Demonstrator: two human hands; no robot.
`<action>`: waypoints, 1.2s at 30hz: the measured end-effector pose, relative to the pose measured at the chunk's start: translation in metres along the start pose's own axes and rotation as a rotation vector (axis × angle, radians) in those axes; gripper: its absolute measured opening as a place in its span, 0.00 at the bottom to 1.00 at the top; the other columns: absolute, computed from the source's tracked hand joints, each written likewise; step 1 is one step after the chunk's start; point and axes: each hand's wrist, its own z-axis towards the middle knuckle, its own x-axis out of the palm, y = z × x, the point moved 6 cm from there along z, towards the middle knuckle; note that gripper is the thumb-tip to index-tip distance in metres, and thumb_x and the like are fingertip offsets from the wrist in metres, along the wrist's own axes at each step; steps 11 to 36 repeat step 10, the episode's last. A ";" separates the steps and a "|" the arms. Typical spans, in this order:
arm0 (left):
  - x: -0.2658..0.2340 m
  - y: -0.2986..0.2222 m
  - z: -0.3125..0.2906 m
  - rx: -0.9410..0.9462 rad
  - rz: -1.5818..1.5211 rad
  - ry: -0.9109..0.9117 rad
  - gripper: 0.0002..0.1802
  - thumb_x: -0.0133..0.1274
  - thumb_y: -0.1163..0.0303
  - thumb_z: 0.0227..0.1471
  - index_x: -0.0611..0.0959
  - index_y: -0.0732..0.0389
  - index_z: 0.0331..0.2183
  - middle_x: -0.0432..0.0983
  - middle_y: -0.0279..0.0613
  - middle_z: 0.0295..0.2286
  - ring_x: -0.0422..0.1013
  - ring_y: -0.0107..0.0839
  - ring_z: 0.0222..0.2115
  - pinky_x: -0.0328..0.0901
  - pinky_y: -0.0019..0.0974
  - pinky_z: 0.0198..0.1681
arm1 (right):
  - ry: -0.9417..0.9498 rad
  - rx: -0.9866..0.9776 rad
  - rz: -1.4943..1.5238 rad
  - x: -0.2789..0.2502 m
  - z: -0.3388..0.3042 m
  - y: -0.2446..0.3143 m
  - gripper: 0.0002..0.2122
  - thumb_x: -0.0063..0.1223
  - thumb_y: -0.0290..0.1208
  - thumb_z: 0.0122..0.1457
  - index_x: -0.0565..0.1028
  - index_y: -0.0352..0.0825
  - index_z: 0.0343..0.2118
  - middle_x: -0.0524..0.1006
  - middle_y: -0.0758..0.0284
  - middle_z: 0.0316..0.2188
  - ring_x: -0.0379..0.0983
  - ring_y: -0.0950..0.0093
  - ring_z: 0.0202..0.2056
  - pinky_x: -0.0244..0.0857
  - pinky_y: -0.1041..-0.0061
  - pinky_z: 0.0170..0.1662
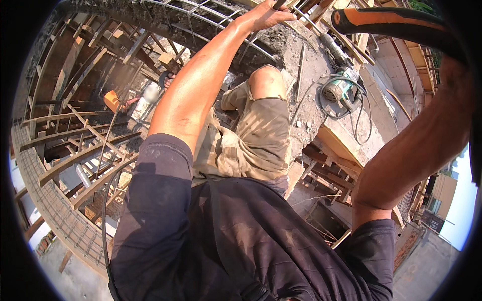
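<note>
My left hand (267, 17) is stretched forward to the top edge, its fingers closed round a dark rod (279, 4) that the picture cuts off. At the far right my raised right hand (454, 71), in shadow and partly cut off, is round a hammer handle (394, 21) with a thick orange-and-black grip. The grip's rounded end points left; the hammer's head is out of view. Below my left hand are a metal bar grid (213, 16) and rough, rubble-strewn concrete (296, 65). The rod's lower end cannot be seen.
A green corded demolition hammer (340, 89) lies on the concrete to the right, its cable looped around it. Left and lower down, another person's hand (169, 80) is near an orange object (112, 101). Timber framing (75, 125) and a rebar-mesh edge (65, 220) drop away at left.
</note>
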 end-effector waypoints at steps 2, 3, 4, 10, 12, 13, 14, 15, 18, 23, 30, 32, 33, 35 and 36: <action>-0.008 0.008 -0.005 -0.026 0.118 -0.043 0.22 0.58 0.64 0.58 0.71 0.51 0.52 0.72 0.32 0.32 0.66 0.25 0.32 0.64 0.33 0.32 | -0.007 0.214 -0.159 0.017 -0.044 -0.069 0.10 0.54 0.29 0.62 0.69 0.36 0.24 0.63 0.78 0.14 0.55 0.85 0.13 0.53 0.78 0.19; 0.011 -0.002 0.002 0.001 0.201 -0.027 0.13 0.59 0.60 0.58 0.76 0.56 0.40 0.68 0.29 0.26 0.62 0.23 0.28 0.60 0.34 0.29 | 0.187 0.677 -0.485 -0.001 -0.085 -0.125 0.15 0.53 0.34 0.59 0.70 0.33 0.17 0.68 0.72 0.12 0.63 0.82 0.13 0.55 0.78 0.17; 0.025 -0.014 0.006 0.031 0.292 -0.019 0.17 0.59 0.56 0.57 0.81 0.60 0.28 0.64 0.26 0.21 0.59 0.21 0.25 0.56 0.34 0.27 | 0.355 0.953 -0.612 -0.022 -0.117 -0.164 0.14 0.56 0.34 0.57 0.70 0.32 0.18 0.68 0.72 0.12 0.63 0.82 0.14 0.55 0.77 0.18; 0.002 -0.002 0.005 0.097 0.368 0.013 0.18 0.59 0.57 0.59 0.81 0.55 0.47 0.80 0.36 0.38 0.71 0.23 0.40 0.69 0.37 0.45 | 0.330 0.939 -0.516 0.007 -0.136 -0.120 0.12 0.59 0.33 0.55 0.75 0.27 0.26 0.69 0.71 0.13 0.65 0.80 0.13 0.58 0.75 0.17; 0.002 -0.002 0.005 0.097 0.368 0.013 0.18 0.59 0.57 0.59 0.81 0.55 0.47 0.80 0.36 0.38 0.71 0.23 0.40 0.69 0.37 0.45 | 0.330 0.939 -0.516 0.007 -0.136 -0.120 0.12 0.59 0.33 0.55 0.75 0.27 0.26 0.69 0.71 0.13 0.65 0.80 0.13 0.58 0.75 0.17; 0.002 -0.002 0.005 0.097 0.368 0.013 0.18 0.59 0.57 0.59 0.81 0.55 0.47 0.80 0.36 0.38 0.71 0.23 0.40 0.69 0.37 0.45 | 0.330 0.939 -0.516 0.007 -0.136 -0.120 0.12 0.59 0.33 0.55 0.75 0.27 0.26 0.69 0.71 0.13 0.65 0.80 0.13 0.58 0.75 0.17; 0.002 -0.002 0.005 0.097 0.368 0.013 0.18 0.59 0.57 0.59 0.81 0.55 0.47 0.80 0.36 0.38 0.71 0.23 0.40 0.69 0.37 0.45 | 0.330 0.939 -0.516 0.007 -0.136 -0.120 0.12 0.59 0.33 0.55 0.75 0.27 0.26 0.69 0.71 0.13 0.65 0.80 0.13 0.58 0.75 0.17; 0.002 -0.002 0.005 0.097 0.368 0.013 0.18 0.59 0.57 0.59 0.81 0.55 0.47 0.80 0.36 0.38 0.71 0.23 0.40 0.69 0.37 0.45 | 0.330 0.939 -0.516 0.007 -0.136 -0.120 0.12 0.59 0.33 0.55 0.75 0.27 0.26 0.69 0.71 0.13 0.65 0.80 0.13 0.58 0.75 0.17; 0.002 -0.002 0.005 0.097 0.368 0.013 0.18 0.59 0.57 0.59 0.81 0.55 0.47 0.80 0.36 0.38 0.71 0.23 0.40 0.69 0.37 0.45 | 0.330 0.939 -0.516 0.007 -0.136 -0.120 0.12 0.59 0.33 0.55 0.75 0.27 0.26 0.69 0.71 0.13 0.65 0.80 0.13 0.58 0.75 0.17; 0.002 -0.002 0.005 0.097 0.368 0.013 0.18 0.59 0.57 0.59 0.81 0.55 0.47 0.80 0.36 0.38 0.71 0.23 0.40 0.69 0.37 0.45 | 0.330 0.939 -0.516 0.007 -0.136 -0.120 0.12 0.59 0.33 0.55 0.75 0.27 0.26 0.69 0.71 0.13 0.65 0.80 0.13 0.58 0.75 0.17; 0.002 -0.002 0.005 0.097 0.368 0.013 0.18 0.59 0.57 0.59 0.81 0.55 0.47 0.80 0.36 0.38 0.71 0.23 0.40 0.69 0.37 0.45 | 0.330 0.939 -0.516 0.007 -0.136 -0.120 0.12 0.59 0.33 0.55 0.75 0.27 0.26 0.69 0.71 0.13 0.65 0.80 0.13 0.58 0.75 0.17; 0.002 -0.002 0.005 0.097 0.368 0.013 0.18 0.59 0.57 0.59 0.81 0.55 0.47 0.80 0.36 0.38 0.71 0.23 0.40 0.69 0.37 0.45 | 0.330 0.939 -0.516 0.007 -0.136 -0.120 0.12 0.59 0.33 0.55 0.75 0.27 0.26 0.69 0.71 0.13 0.65 0.80 0.13 0.58 0.75 0.17; 0.002 -0.002 0.005 0.097 0.368 0.013 0.18 0.59 0.57 0.59 0.81 0.55 0.47 0.80 0.36 0.38 0.71 0.23 0.40 0.69 0.37 0.45 | 0.330 0.939 -0.516 0.007 -0.136 -0.120 0.12 0.59 0.33 0.55 0.75 0.27 0.26 0.69 0.71 0.13 0.65 0.80 0.13 0.58 0.75 0.17; 0.002 -0.002 0.005 0.097 0.368 0.013 0.18 0.59 0.57 0.59 0.81 0.55 0.47 0.80 0.36 0.38 0.71 0.23 0.40 0.69 0.37 0.45 | 0.330 0.939 -0.516 0.007 -0.136 -0.120 0.12 0.59 0.33 0.55 0.75 0.27 0.26 0.69 0.71 0.13 0.65 0.80 0.13 0.58 0.75 0.17; 0.002 -0.002 0.005 0.097 0.368 0.013 0.18 0.59 0.57 0.59 0.81 0.55 0.47 0.80 0.36 0.38 0.71 0.23 0.40 0.69 0.37 0.45 | 0.330 0.939 -0.516 0.007 -0.136 -0.120 0.12 0.59 0.33 0.55 0.75 0.27 0.26 0.69 0.71 0.13 0.65 0.80 0.13 0.58 0.75 0.17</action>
